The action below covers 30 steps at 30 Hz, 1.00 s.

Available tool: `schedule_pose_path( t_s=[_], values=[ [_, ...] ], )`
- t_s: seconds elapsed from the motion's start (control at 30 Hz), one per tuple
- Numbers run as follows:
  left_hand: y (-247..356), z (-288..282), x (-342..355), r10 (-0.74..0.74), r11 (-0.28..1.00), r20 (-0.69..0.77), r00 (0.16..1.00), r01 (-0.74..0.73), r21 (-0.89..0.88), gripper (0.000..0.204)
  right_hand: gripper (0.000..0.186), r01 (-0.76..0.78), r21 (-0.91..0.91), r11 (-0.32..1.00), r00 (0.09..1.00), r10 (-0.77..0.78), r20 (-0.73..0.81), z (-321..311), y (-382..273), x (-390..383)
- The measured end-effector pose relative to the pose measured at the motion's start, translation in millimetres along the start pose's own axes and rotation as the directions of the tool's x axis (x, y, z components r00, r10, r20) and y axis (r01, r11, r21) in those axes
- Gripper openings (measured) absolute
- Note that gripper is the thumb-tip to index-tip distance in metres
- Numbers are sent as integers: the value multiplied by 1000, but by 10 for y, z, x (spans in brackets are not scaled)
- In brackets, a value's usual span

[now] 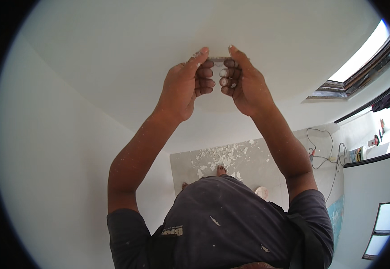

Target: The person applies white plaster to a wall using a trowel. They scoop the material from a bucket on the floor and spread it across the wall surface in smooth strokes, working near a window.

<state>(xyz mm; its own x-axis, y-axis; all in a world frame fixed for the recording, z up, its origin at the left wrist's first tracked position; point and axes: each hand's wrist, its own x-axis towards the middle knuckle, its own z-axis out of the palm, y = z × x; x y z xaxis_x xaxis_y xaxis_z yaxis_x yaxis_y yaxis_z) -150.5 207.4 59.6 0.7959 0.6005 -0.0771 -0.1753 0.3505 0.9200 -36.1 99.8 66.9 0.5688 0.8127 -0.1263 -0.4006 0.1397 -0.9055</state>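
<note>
Both my hands are raised in front of the white wall (222, 27), level with each other and a small gap apart. Between them spans a thin, flat grey-brown strip (219, 59), seen edge-on; its exact kind does not show. My left hand (188, 83) grips its left end, thumb on top and fingers curled beneath. At the other end my right hand (248, 80) has the same hold. White dust or paste coats the fingers, most thickly on the right. Most of the strip is hidden by the fingers.
White flakes (224, 154) litter the grey floor around my feet. A pale round container (261, 193) stands by my right side. Farther right lie a looped cable (331, 157) and a bucket (358, 154). A window (361, 62) opens in the wall at upper right.
</note>
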Motion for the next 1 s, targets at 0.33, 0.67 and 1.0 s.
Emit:
schedule_pose_path(
  t_s=[0.33,0.67,1.0],
  values=[
    [-277,87,-673,97,985,360,928,-142,100,21,29,533,-167,829,846,-523,103,-282,166,-757],
    [-2590,-847,-668,-586,589,154,796,287,756,40,43,61,-565,823,764,-403,-505,-2024,1778,-424],
    [-3469,-1665,-1014,-589,538,-51,806,439,720,47,68,-168,-838,520,476,-701,-531,-2205,1492,414]
  ],
)
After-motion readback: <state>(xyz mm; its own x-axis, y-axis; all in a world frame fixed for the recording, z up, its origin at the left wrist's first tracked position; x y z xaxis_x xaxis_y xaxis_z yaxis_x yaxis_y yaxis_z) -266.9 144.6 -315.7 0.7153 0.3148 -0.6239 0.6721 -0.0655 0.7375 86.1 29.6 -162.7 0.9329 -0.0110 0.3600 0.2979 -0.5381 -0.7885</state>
